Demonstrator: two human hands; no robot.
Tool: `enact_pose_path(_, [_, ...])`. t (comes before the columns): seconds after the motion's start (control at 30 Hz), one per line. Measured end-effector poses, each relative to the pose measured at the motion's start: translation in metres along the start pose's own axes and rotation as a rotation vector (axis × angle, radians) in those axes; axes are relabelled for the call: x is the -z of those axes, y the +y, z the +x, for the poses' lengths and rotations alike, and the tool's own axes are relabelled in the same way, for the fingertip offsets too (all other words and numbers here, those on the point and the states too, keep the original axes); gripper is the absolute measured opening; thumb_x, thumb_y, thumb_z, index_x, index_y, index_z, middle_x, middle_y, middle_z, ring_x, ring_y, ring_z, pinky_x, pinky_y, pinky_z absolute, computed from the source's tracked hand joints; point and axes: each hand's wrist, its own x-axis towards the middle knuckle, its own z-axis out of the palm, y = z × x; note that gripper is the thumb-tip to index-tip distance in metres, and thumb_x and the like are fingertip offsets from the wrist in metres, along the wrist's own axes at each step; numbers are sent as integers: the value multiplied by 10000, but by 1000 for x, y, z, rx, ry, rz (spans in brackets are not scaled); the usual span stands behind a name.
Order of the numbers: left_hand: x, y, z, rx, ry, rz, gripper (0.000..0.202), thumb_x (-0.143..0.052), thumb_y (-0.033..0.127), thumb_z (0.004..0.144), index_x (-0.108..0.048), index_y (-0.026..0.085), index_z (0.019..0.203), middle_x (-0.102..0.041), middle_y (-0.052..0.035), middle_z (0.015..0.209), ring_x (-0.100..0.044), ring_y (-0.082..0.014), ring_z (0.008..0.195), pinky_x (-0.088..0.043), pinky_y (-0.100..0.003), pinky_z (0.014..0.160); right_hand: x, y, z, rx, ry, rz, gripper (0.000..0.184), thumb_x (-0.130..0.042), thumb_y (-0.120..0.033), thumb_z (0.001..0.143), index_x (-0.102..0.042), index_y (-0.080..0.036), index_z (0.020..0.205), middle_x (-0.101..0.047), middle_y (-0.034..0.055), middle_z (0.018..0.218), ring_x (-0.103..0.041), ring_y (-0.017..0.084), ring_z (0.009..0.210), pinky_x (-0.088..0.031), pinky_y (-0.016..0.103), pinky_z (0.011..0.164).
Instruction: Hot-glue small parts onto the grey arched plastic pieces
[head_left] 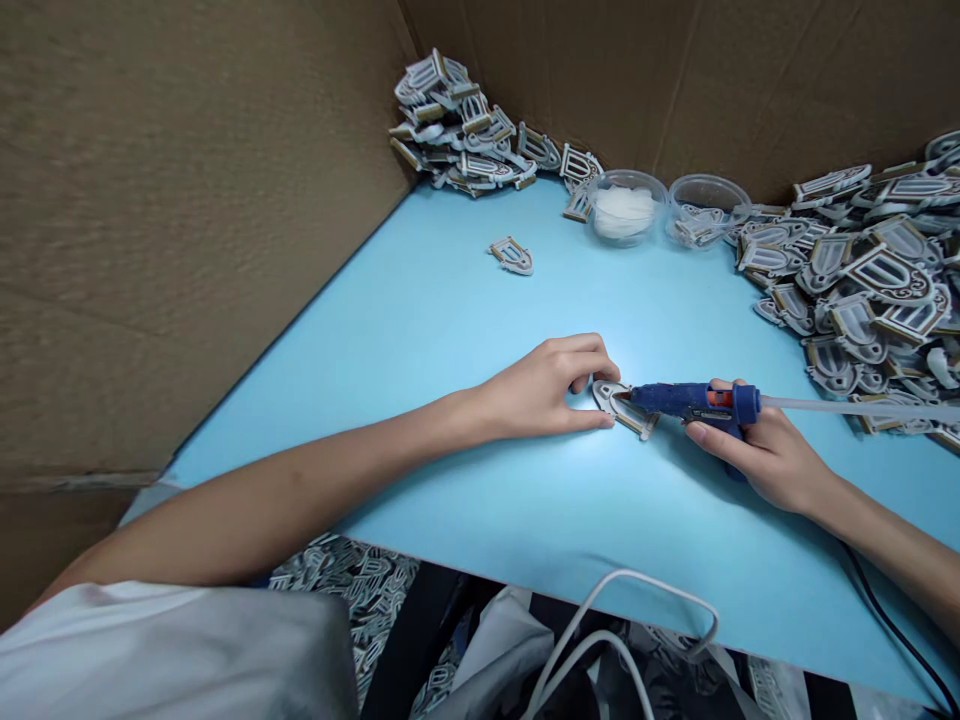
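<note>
Just right of centre on the smooth pale blue worktop, my two hands are apart, one either side of a single small piece. My left hand pinches that grey-and-gold shield-shaped moulded piece between thumb and fingertips, holding it low over the worktop. My right hand is closed around the grip of a blue plastic hot glue gun, with its nozzle at the piece's edge; from here I cannot tell whether they touch. A long translucent glue stick runs from the back of the gun toward 3 o'clock, and a thin black cable trails away at 4 o'clock.

Measured from the held piece, one matching loose piece lies alone at 11 o'clock, with a heap of similar pieces farther out. A clear plastic bowl of white fluffy material sits at 12 o'clock, and a second clear plastic bowl holding a few pieces sits at 1 o'clock. A larger heap of pieces spreads across 2 o'clock. Only one piece is at my hands, while the great bulk lies heaped; I cannot tell which, if any, are finished.

I can read no brand or lettering anywhere. Brown corrugated cardboard walls rise behind the worktop from 9 to 1 o'clock. Below its near edge, more pieces lie at 7 o'clock, and a white cable loops at 6 o'clock.
</note>
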Motion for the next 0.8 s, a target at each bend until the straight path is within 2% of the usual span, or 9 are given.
enact_pose_path(0.17, [0, 1, 0, 8, -5, 6, 288, -765, 331, 894, -713, 127, 1091, -644, -60, 1027, -526, -108, 749, -438, -251, 723, -3, 1, -1, 12, 28, 5, 433, -562, -565, 1023, -638, -231, 759, -571, 23, 744, -533, 221, 747, -422, 368, 683])
enact_pose_path(0.27, [-1, 2, 1, 19, 8, 3, 293, -775, 321, 873, -713, 127, 1083, -642, -53, 1009, -529, -110, 753, -443, -253, 731, -3, -2, -3, 62, 49, 102, 362, -574, -540, 1025, -691, -242, 857, -657, 46, 852, -607, 243, 807, -471, 379, 700])
enact_pose_path(0.37, [-2, 2, 0, 39, 27, 5, 286, -773, 293, 848, -712, 123, 1070, -638, -50, 998, -537, -114, 760, -458, -258, 744, 3, -4, -1, 162, 209, 172, 255, -565, -466, 1037, -677, -245, 975, -698, 67, 948, -661, 250, 825, -499, 382, 706])
enact_pose_path(0.43, [-2, 2, -1, 50, 22, 23, 311, -741, 295, 861, -707, 130, 1124, -642, -67, 1067, -544, -115, 759, -481, -267, 759, 7, -2, 4, 230, 364, -17, 164, -616, -393, 1002, -637, -237, 960, -695, 75, 942, -645, 243, 791, -471, 387, 721])
enact_pose_path(0.5, [-2, 4, -3, 43, -9, 68, 400, -688, 307, 897, -675, 152, 1266, -630, -98, 1198, -579, -129, 804, -512, -287, 800, 8, 2, 10, 258, 420, -322, 115, -638, -336, 950, -612, -224, 942, -690, 90, 943, -616, 246, 790, -429, 402, 758])
enact_pose_path(0.57, [-2, 6, -5, 14, -43, 122, 454, -636, 314, 930, -635, 177, 1363, -605, -119, 1281, -630, -166, 920, -535, -310, 867, 8, 6, 14, 197, 365, -522, 169, -628, -333, 896, -609, -203, 1003, -687, 118, 984, -607, 273, 844, -408, 417, 795])
enact_pose_path(0.63, [-3, 7, -5, -19, -39, 148, 401, -622, 308, 925, -660, 180, 1304, -613, -117, 1251, -650, -194, 1012, -540, -315, 904, 6, 6, 16, 95, 272, -520, 377, -636, -360, 839, -593, -167, 1160, -677, 153, 1110, -610, 313, 953, -424, 426, 828])
enact_pose_path(0.7, [-4, 8, -2, -25, 5, 130, 318, -649, 294, 878, -684, 173, 1170, -634, -93, 1168, -641, -164, 915, -538, -285, 833, 5, 3, 16, 63, 206, -448, 507, -640, -346, 817, -560, -152, 1279, -657, 168, 1234, -605, 332, 1053, -443, 441, 882])
enact_pose_path(0.8, [-4, 10, 5, 33, 33, 115, 239, -716, 356, 852, -667, 169, 993, -637, -34, 977, -527, -105, 695, -469, -236, 655, 3, -1, 14, 44, 149, -428, 506, -580, -288, 872, -557, -131, 1352, -666, 177, 1241, -614, 342, 1082, -459, 463, 917])
